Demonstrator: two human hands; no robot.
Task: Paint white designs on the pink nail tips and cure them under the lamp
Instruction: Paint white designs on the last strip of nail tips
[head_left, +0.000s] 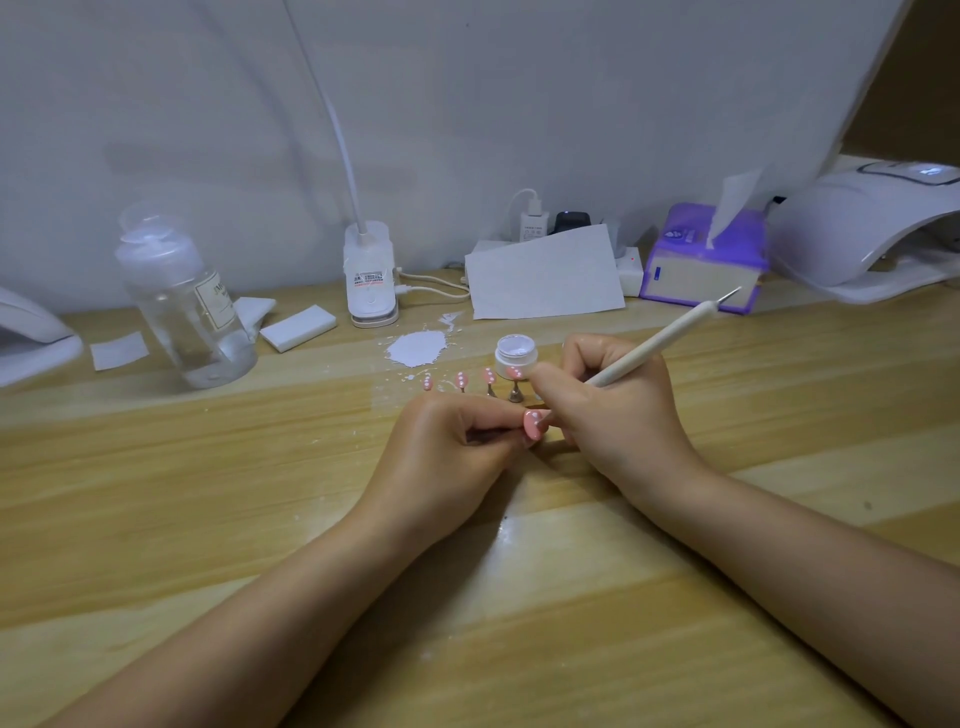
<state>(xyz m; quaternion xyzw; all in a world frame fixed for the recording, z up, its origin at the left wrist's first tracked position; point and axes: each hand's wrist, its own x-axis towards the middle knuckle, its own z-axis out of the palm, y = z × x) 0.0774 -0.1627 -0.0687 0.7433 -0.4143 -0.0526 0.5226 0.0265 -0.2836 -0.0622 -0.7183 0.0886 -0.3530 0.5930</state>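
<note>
The pink nail tip (532, 425) is pinched in the left hand (447, 452); the dotting pen (655, 343), gripped by the right hand (613, 410), meets it from the right.

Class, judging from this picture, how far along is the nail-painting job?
Done: four pink nail tips on stands show white dots. In hand: the left hand holds a fifth pink tip while the right hand dots it with a white dotting pen. Left: curing under the white lamp.
</note>
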